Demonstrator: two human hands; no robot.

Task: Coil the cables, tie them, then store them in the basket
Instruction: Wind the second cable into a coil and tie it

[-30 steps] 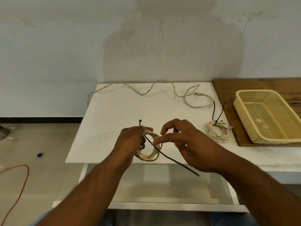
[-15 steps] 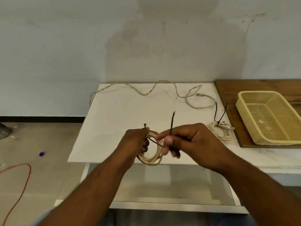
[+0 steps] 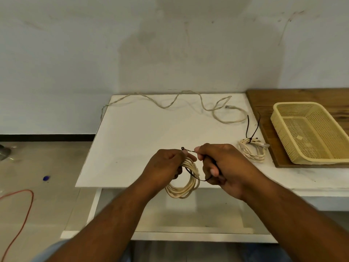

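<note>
My left hand (image 3: 166, 167) grips a coiled cream cable (image 3: 184, 188) above the front edge of the white table (image 3: 136, 140). A black zip tie (image 3: 190, 172) loops around the coil. Its head (image 3: 182, 148) sticks up by my left thumb, and my right hand (image 3: 222, 167) pinches its tail close to that head. A second cream coil (image 3: 252, 151), bound with a black tie, lies on the table to the right. A loose cream cable (image 3: 188, 102) snakes along the table's far edge. The yellow mesh basket (image 3: 283, 133) holds no cables.
The basket sits on a brown wooden board (image 3: 268, 103) at the right. A grey wall rises behind the table. An orange cord (image 3: 24, 210) and a small blue object (image 3: 45, 178) lie on the floor to the left. An open shelf shows beneath the tabletop.
My right hand took the tie's tail from hanging down to the right, swung it up over the coil, and now holds it next to the tie's head. The coil hangs lower.
</note>
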